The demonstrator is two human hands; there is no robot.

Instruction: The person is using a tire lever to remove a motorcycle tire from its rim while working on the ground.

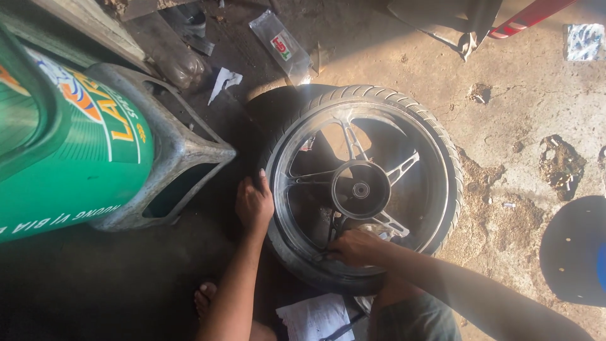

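Both hands sit on the wheel (pixel 363 189), which lies flat on the floor (pixel 517 113). Left hand (pixel 254 203) presses flat at nine o'clock; right hand (pixel 355 247) is curled closed on the rim at six. Fingers could get pinched should the tyre (pixel 442 142) slip.

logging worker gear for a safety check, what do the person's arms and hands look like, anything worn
Both arms are bare past the elbow: no sleeves in view. The left hand and right hand wear no gloves, and no rings, watch or bands show. The fingers look smudged with dark grime.
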